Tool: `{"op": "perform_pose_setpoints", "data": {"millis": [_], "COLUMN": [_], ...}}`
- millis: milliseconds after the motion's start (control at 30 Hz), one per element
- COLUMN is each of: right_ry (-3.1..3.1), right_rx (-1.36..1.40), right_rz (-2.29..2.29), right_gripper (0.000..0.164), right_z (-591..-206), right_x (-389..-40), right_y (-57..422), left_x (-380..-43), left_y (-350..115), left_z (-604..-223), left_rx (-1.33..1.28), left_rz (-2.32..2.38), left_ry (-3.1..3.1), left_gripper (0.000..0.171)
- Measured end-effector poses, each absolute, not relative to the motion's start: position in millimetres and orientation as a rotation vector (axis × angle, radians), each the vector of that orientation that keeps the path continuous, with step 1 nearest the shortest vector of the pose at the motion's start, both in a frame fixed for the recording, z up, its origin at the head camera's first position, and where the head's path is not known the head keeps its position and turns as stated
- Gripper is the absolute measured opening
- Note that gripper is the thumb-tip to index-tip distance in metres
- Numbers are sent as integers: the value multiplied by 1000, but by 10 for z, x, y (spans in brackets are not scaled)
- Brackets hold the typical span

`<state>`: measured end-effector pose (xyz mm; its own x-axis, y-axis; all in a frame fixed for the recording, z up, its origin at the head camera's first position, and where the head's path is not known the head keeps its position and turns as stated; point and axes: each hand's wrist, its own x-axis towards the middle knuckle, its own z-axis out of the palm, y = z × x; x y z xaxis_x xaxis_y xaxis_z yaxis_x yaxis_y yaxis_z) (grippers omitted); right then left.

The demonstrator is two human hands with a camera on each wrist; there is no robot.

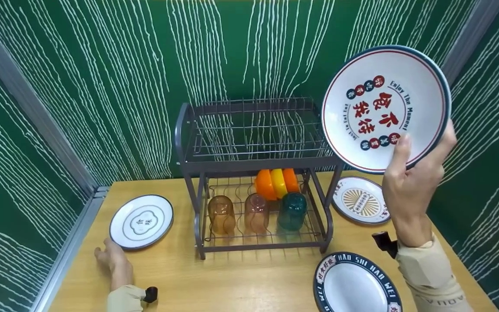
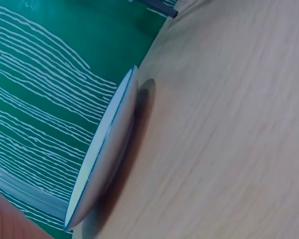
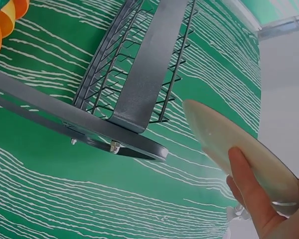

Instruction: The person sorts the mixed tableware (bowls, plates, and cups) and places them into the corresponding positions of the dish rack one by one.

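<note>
My right hand (image 1: 418, 182) grips a white plate (image 1: 379, 82) by its lower right edge, thumb across the face and fingers behind. The plate is raised and tilted toward me, showing red characters and a dark teal rim; its pale underside shows in the right wrist view. It overlaps the right end of the two-tier dark metal dish rack (image 1: 258, 165). At the left, my left hand (image 1: 116, 262) has relaxed fingers close to the near edge of a blue-rimmed white plate (image 1: 145, 238), which lies on the wooden table (image 1: 241, 277).
On the rack's lower tier stand an amber glass (image 1: 222, 216), a pink glass (image 1: 256, 216) and a teal glass (image 1: 292, 214), with orange and yellow bowls (image 1: 279, 184) behind. A sunburst plate (image 1: 362, 212) and a dark-rimmed plate (image 1: 353, 286) lie right. Green walls (image 1: 115, 86) enclose the table.
</note>
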<state>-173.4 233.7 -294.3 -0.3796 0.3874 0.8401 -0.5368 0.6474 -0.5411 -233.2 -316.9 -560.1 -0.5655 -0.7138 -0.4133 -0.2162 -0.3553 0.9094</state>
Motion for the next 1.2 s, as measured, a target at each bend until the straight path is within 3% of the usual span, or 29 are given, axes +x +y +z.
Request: {"op": "perform_pose_setpoints", "data": {"millis": [400,1200], "right_ry": [-1732,-1876], "right_rx": [113,232], "right_rz": [876,803], "right_gripper": [49,53], "right_z": [-2950,-2845], "right_x": [-1942,-2395], "right_y": [2337,2060], "left_x": [-2505,-2717], "left_y": [-3180,-3087], "left_z": [-5644,-5753], "left_rx": [1050,1122], "left_rz": [-2003,-1830], "left_ry": [-1705,-1407], "left_gripper": [56,45]}}
